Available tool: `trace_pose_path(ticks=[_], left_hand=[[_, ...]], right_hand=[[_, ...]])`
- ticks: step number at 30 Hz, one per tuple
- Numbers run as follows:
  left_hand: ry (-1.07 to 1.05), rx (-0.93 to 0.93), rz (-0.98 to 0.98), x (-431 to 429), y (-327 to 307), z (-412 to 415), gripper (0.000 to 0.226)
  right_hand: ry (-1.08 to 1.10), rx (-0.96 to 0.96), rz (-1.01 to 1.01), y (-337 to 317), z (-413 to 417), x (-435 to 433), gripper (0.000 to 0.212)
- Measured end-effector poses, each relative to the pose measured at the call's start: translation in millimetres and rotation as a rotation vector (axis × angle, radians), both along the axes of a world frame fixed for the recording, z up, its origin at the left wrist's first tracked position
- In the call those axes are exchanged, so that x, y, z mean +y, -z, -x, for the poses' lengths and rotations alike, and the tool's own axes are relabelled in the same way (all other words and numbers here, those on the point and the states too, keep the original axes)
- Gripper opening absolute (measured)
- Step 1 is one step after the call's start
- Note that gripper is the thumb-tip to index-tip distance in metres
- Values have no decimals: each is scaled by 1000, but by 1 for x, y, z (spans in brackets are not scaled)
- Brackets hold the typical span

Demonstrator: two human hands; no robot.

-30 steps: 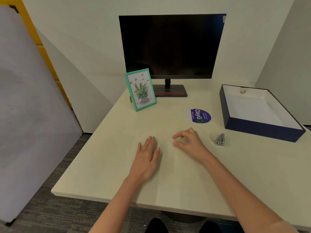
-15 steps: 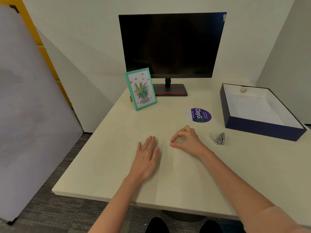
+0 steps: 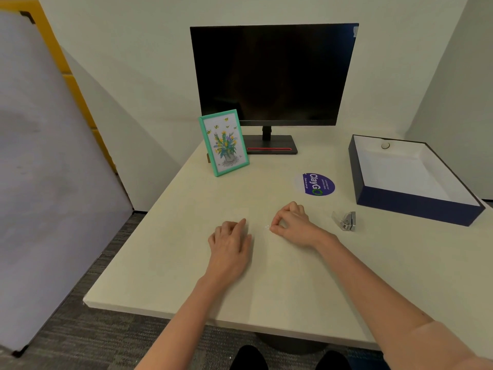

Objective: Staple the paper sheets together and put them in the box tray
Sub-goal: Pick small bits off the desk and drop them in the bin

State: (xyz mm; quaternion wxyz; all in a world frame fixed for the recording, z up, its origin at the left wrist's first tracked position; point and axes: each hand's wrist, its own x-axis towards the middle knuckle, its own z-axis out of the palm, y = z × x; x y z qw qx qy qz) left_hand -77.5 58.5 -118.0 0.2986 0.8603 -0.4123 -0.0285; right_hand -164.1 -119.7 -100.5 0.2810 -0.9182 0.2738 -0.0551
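My left hand [image 3: 230, 243] rests palm down on the cream table [image 3: 165, 263], fingers bent, fingertips on the surface. My right hand [image 3: 292, 225] lies just to its right, thumb and forefinger pinched on a small pale corner. The paper sheets [image 3: 241, 211] are almost the table's colour; only a faint pale edge shows above my left hand. A small silver stapler [image 3: 346, 221] lies to the right of my right hand, untouched. The dark blue box tray [image 3: 416, 206] with a white inside stands at the right.
A black monitor [image 3: 274, 76] stands at the back, with a green picture frame [image 3: 224, 142] in front of its left side. A round purple sticker [image 3: 316, 184] lies on the table. A small round object [image 3: 385, 145] is in the tray's far corner.
My left hand's fingers have curled from flat to bent. My right hand has closed from a loose pinch into a tight one and drawn slightly towards me.
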Motion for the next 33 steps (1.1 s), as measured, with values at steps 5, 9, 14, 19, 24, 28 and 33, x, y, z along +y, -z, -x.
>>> trace_pose_path(ticks=[5,9,14,19,24,28,33], left_hand=[[-137,4,26,-16,-1,-1,35],[-63,-1,20,-34,-5,5,32],[-5,66,99,-51,-6,5,25],[-3,171,122,-59,-16,-2,14],[-57,266,76,-66,-20,-8,7],[-69,251,31,-68,-20,-8,6],[-77,199,-102,-74,-24,-6,14]], right_hand=[[50,-86,-107,1,3,0,5],[112,-155,-227,-8,8,-6,15],[118,-192,-309,-10,18,-7,7],[129,-240,-357,-11,24,-6,3],[134,-310,-408,-13,30,0,5],[164,-415,-537,-19,37,6,4],[219,-511,-674,-25,53,14,4]])
